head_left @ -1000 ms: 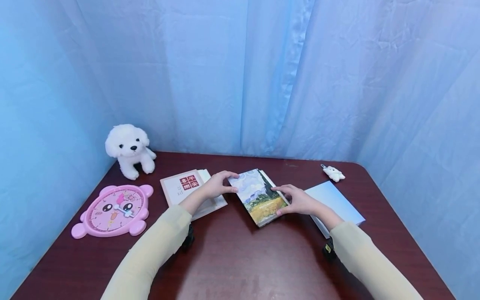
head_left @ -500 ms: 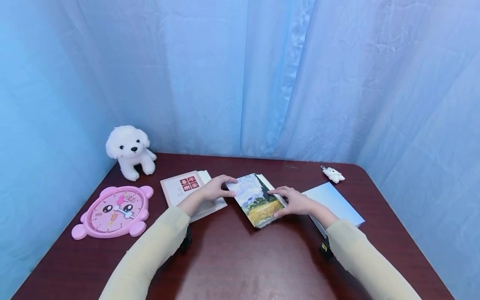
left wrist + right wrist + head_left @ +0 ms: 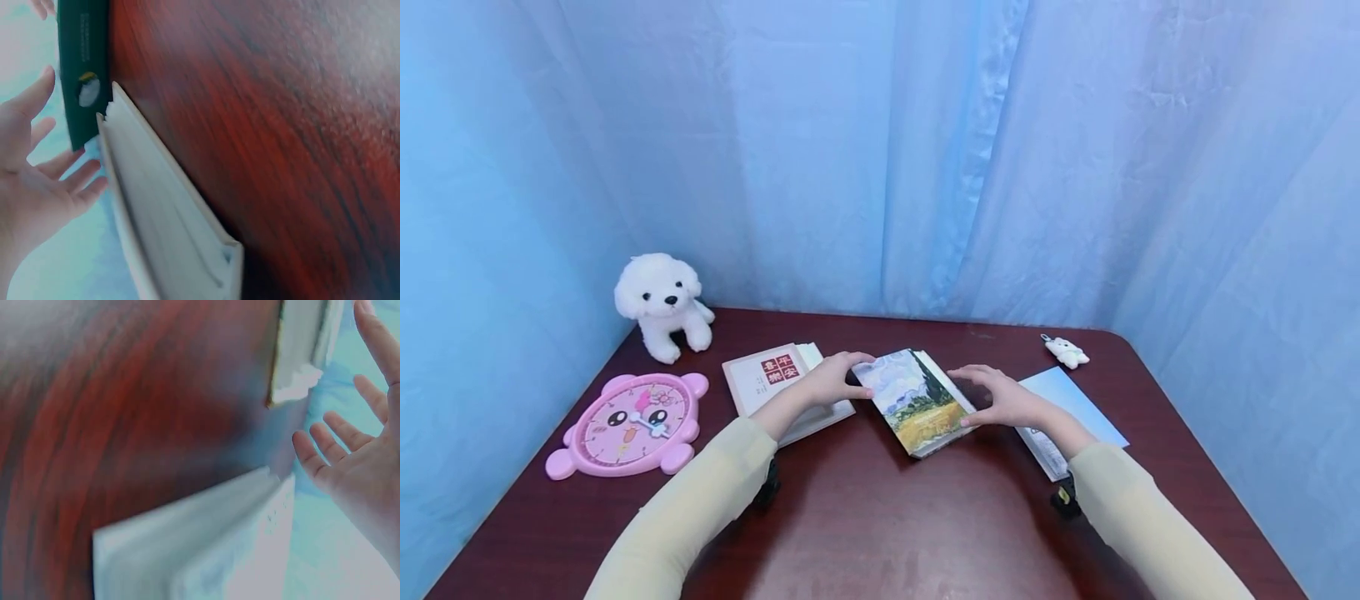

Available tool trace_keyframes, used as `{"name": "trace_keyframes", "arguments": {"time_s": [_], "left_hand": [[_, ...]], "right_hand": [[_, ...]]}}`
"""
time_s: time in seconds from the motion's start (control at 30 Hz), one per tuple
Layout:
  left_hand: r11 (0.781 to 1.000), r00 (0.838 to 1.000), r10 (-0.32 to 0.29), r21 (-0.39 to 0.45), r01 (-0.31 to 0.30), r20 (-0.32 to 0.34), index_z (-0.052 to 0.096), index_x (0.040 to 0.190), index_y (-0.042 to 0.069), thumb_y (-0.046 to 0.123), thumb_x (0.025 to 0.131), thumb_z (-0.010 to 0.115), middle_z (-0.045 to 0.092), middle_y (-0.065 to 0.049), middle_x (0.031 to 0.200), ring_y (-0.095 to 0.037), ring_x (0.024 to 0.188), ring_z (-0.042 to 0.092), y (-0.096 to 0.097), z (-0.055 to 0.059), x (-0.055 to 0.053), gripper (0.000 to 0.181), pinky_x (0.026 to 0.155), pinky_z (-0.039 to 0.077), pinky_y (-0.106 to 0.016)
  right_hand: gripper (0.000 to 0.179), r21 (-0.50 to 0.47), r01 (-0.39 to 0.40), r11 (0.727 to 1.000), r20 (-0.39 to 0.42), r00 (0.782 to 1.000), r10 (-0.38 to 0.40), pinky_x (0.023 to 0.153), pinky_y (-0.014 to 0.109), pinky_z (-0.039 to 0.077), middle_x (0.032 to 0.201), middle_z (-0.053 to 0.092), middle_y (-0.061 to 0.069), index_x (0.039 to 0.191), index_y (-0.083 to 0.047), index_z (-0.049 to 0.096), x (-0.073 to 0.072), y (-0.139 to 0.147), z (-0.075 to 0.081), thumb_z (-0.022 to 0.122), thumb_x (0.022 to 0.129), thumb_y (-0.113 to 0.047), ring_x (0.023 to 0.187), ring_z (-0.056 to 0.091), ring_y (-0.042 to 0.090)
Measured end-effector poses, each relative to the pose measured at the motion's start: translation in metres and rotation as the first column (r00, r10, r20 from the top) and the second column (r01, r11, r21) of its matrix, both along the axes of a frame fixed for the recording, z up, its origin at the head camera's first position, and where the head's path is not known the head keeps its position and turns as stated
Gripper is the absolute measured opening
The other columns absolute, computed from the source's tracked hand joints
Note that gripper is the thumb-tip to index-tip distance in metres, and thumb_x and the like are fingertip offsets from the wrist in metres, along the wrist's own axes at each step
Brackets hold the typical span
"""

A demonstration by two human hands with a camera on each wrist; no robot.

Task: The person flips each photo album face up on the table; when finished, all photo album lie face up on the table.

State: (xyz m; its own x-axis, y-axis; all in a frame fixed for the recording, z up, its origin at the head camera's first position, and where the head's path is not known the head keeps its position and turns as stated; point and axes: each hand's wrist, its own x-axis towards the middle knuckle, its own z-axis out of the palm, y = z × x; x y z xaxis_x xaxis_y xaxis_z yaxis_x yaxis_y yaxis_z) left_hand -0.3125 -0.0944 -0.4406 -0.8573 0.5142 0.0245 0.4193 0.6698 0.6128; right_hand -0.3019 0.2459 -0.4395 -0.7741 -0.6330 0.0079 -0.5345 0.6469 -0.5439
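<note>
A book with a painted landscape cover (image 3: 913,400) lies slanted on the table; its dark green spine faces the left wrist view. My left hand (image 3: 831,379) is at the book's upper left corner, fingertips and thumb right at the edge, fingers loosely extended in the left wrist view. My right hand (image 3: 1003,400) is beside the book's right edge, thumb by the lower right side; the right wrist view shows its fingers spread and relaxed, apart from the pages. Under my left forearm lies a cream book with red characters (image 3: 760,379). A pale blue book (image 3: 1078,408) lies partly behind my right wrist.
A white plush dog (image 3: 662,304) sits at the back left, with a pink toy clock (image 3: 628,423) in front of it. At the back right lies a small white plush keychain (image 3: 1066,352). Blue curtains (image 3: 820,158) hang around the table (image 3: 895,533).
The painted book has shifted slightly toward me, my left hand following it. My right fingers, earlier on its cover, have drawn back to the right, off the book's face.
</note>
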Motion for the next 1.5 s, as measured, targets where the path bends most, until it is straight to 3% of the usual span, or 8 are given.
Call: {"name": "trace_keyframes", "arguments": {"time_s": [0.37,0.63,0.8,0.87,1.07,1.23,1.4,1.5], "left_hand": [[1.0,0.987,0.013,0.01,-0.012,-0.162,0.046,0.14,0.016,0.034,0.082,0.073,0.046,-0.01,0.14,-0.032,0.132,0.037,0.029,0.031,0.021,0.066,0.106,0.034,-0.048],[0.989,0.994,-0.057,0.135,0.069,-0.093,0.037,0.146,0.022,0.039,0.08,0.074,0.04,-0.003,0.146,-0.02,0.136,0.033,0.062,0.041,0.036,0.077,0.108,0.033,-0.041],[0.98,0.993,-0.082,0.173,0.095,-0.085,0.033,0.147,0.022,0.04,0.079,0.075,0.038,0.001,0.148,-0.018,0.137,0.032,0.085,0.039,0.04,0.082,0.109,0.034,-0.038],[0.98,0.991,-0.085,0.171,0.101,-0.098,0.033,0.148,0.021,0.041,0.079,0.075,0.038,0.001,0.148,-0.017,0.137,0.032,0.095,0.037,0.04,0.083,0.109,0.033,-0.036],[0.975,0.993,-0.097,0.196,0.109,-0.071,0.032,0.148,0.021,0.042,0.079,0.074,0.035,0.003,0.15,-0.013,0.139,0.03,0.119,0.03,0.036,0.083,0.111,0.03,-0.033],[0.974,0.994,-0.105,0.202,0.106,-0.017,0.032,0.148,0.023,0.045,0.079,0.073,0.033,0.003,0.15,-0.012,0.139,0.028,0.137,0.023,0.033,0.083,0.111,0.03,-0.032],[0.979,0.994,-0.104,0.179,0.099,0.02,0.031,0.148,0.024,0.047,0.08,0.072,0.034,0.002,0.15,-0.014,0.139,0.029,0.151,0.018,0.03,0.083,0.11,0.031,-0.033],[0.985,0.994,-0.1,0.146,0.093,0.037,0.03,0.149,0.025,0.049,0.08,0.071,0.033,0.003,0.151,-0.014,0.139,0.029,0.158,0.014,0.026,0.083,0.109,0.033,-0.033]], "right_hand": [[0.079,-0.046,0.112,0.993,-0.053,0.992,-0.114,0.097,0.062,0.036,0.148,0.035,0.012,0.145,-0.018,0.039,0.019,0.044,0.035,0.076,0.078,-0.039,0.135,0.03,0.035],[0.082,-0.07,0.18,0.981,-0.104,0.977,-0.187,0.1,0.061,0.033,0.148,0.036,0.009,0.145,-0.022,0.037,0.028,0.079,0.045,0.078,0.076,-0.036,0.135,0.031,0.035],[0.08,-0.101,0.221,0.97,-0.136,0.963,-0.233,0.104,0.02,0.035,0.147,0.037,0.009,0.145,-0.023,0.038,0.039,0.1,0.048,0.079,0.076,-0.031,0.129,0.034,0.0],[0.08,-0.105,0.243,0.964,-0.138,0.957,-0.256,0.096,0.006,0.033,0.147,0.036,0.009,0.145,-0.022,0.038,0.042,0.108,0.048,0.079,0.077,-0.03,0.127,0.037,0.001],[0.081,-0.069,0.289,0.955,-0.135,0.946,-0.296,0.096,0.03,0.044,0.146,0.035,0.015,0.146,-0.02,0.035,0.049,0.131,0.046,0.077,0.078,-0.032,0.124,0.042,0.042],[0.079,-0.077,0.304,0.95,-0.129,0.941,-0.312,0.089,0.003,0.033,0.145,0.038,0.011,0.145,-0.021,0.037,0.053,0.148,0.036,0.077,0.078,-0.031,0.127,0.038,0.008],[0.077,-0.042,0.32,0.947,-0.122,0.939,-0.323,0.085,0.005,0.032,0.146,0.037,0.01,0.146,-0.022,0.036,0.055,0.161,0.025,0.075,0.08,-0.032,0.127,0.038,0.016],[0.076,-0.045,0.314,0.948,-0.115,0.941,-0.317,0.086,0.004,0.032,0.145,0.038,0.012,0.146,-0.02,0.037,0.055,0.167,0.02,0.075,0.081,-0.031,0.127,0.036,0.003]]}}
